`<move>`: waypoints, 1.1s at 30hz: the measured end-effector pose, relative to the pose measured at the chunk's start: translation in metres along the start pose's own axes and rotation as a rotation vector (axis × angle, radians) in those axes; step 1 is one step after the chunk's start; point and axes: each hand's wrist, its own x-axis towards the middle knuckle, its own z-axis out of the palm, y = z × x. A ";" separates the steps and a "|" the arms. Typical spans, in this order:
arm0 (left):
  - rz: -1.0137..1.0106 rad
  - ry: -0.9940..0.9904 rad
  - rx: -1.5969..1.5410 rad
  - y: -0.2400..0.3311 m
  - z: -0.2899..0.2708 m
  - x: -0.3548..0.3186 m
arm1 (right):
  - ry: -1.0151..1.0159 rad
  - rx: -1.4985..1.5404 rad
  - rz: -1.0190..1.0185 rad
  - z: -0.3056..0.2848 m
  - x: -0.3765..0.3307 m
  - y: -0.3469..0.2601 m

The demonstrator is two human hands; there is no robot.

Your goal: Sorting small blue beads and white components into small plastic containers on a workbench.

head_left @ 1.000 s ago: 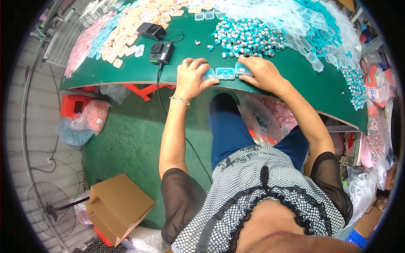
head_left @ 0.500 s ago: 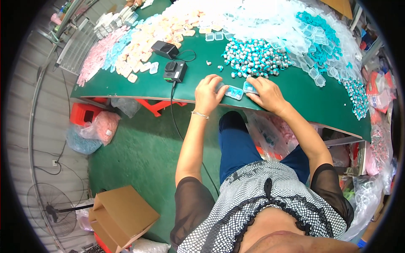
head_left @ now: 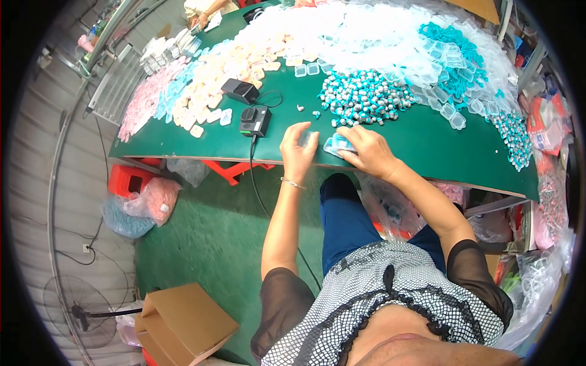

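— Hands? Left hand (head_left: 298,149) fingers curled on a clear case (head_left: 307,138); right hand (head_left: 366,149) pinching a blue-filled clear case (head_left: 337,144).
— Where? Near edge of green table (head_left: 421,137), just below teal bead pile (head_left: 363,97); black device (head_left: 255,120) left.

Green table (head_left: 183,137) over green floor (head_left: 207,244), standing fan (head_left: 82,311), cardboard box (head_left: 183,323).

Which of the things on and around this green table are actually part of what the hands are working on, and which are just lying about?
In hand:
- left hand on a small clear plastic case
- right hand holding a clear case with teal pieces
- heap of teal-and-silver small parts

Lying about:
- two black boxes with cable
- pink and peach packet piles
- brown cardboard box
- floor fan
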 end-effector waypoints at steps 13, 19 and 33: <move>-0.118 0.131 0.102 0.006 0.015 -0.002 | -0.133 -0.051 0.028 0.019 0.016 0.001; -0.164 0.128 0.105 0.016 0.014 -0.009 | -0.182 -0.030 0.048 0.017 0.014 -0.002; -0.226 -0.106 -0.368 0.052 0.065 -0.021 | 0.058 0.279 0.196 -0.072 -0.055 0.017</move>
